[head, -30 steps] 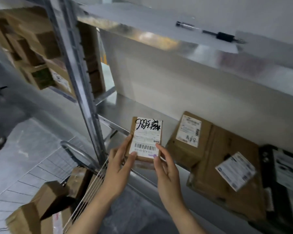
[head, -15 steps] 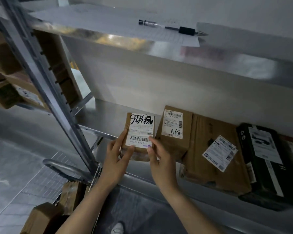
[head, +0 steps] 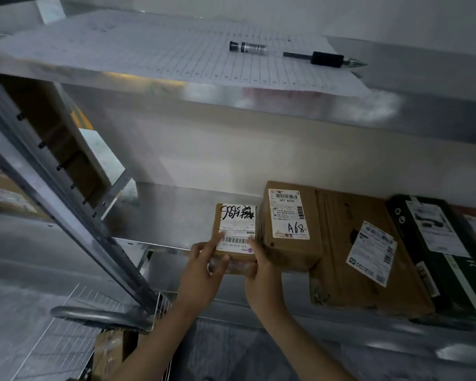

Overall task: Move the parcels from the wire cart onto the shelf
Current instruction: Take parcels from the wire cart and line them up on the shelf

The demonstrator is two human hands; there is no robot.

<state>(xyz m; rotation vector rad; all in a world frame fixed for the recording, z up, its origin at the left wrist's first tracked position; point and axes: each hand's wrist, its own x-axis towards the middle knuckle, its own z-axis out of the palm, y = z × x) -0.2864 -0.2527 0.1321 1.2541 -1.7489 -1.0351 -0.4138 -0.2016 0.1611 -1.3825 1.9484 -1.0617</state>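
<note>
Against left hand (head: 201,273), seemingly gripped: parcel (head: 238,224)

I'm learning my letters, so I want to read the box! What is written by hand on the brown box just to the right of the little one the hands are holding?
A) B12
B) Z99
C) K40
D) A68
D: the brown box just right of the small parcel, which the left hand and right hand hold at the shelf edge, has "A68" handwritten on its white label.
</note>
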